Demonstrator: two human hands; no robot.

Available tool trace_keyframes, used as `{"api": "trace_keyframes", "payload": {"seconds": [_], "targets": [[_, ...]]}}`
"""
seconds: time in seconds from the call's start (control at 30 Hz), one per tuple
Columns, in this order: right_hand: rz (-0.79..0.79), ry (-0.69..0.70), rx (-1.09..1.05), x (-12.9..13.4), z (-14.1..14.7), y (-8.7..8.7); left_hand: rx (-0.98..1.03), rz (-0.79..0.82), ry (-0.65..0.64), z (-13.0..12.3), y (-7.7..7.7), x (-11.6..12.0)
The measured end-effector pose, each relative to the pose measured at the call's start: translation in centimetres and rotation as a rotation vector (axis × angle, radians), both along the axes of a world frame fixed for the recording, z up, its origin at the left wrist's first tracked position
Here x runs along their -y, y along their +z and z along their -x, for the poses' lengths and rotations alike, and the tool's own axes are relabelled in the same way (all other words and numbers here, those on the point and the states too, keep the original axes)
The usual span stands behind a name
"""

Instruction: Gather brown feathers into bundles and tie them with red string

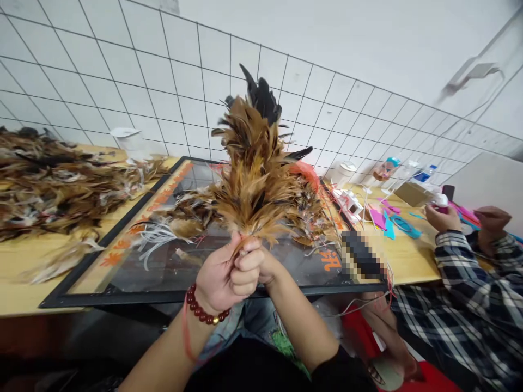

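Observation:
A feather duster [251, 169] of layered brown feathers with a black tip stands upright in front of me. My left hand [223, 272], with a dark red bead bracelet [200, 310] on its wrist, closes round the duster's base. Pressed against it, my right hand [265, 267] is also closed at the base, partly hidden behind the left fingers. A few light brown feather ends show between the fingers; the handle is hidden in the grip. Loose feathers [183, 226] lie behind my hands on a black-framed glass panel [163, 277] with orange characters.
A large heap of feathers [61, 185] covers the table [20, 272] on the left. Red plastic string [306, 173] lies behind the duster. At right, a co-worker's hand [443, 218] holds a small bottle. Pink and blue pieces [378, 218] and a white tub [344, 173] are nearby.

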State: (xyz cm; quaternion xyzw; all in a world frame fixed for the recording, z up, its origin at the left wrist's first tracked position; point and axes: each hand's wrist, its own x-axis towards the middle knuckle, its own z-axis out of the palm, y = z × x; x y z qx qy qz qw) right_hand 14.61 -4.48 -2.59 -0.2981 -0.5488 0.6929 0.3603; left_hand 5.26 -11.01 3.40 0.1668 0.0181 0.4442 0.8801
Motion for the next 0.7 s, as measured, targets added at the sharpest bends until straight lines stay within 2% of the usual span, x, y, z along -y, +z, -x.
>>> {"api": "trace_keyframes", "payload": {"seconds": [0.17, 0.23, 0.33, 0.43, 0.6, 0.67, 0.7], "targets": [[0.190, 0.142, -0.237, -0.9, -4.0, 0.7, -0.335, -0.048, -0.021, 2.5, -0.5, -1.4], [0.175, 0.148, -0.233, -0.8, -5.6, 0.6, -0.522, -0.082, 0.039, 2.9, -1.2, -1.7], [0.041, 0.044, -0.222, 0.3, -7.0, -0.4, -0.703, -0.115, 0.215, 3.2, -2.0, -1.7], [-0.015, -0.036, -0.239, 1.7, -7.2, -1.8, -0.695, -0.096, 0.341, 3.3, -2.0, -1.4], [0.227, -0.105, -0.464, 3.0, -6.0, -3.2, -0.486, -0.025, 0.286, 3.4, -1.3, -1.3], [0.226, -0.128, -0.442, 3.1, -6.0, -3.3, -0.489, -0.015, 0.304, 3.4, -1.3, -1.4], [0.158, -0.154, -0.372, 3.1, -6.1, -3.1, -0.502, -0.015, 0.322, 3.3, -1.4, -1.5]]}}
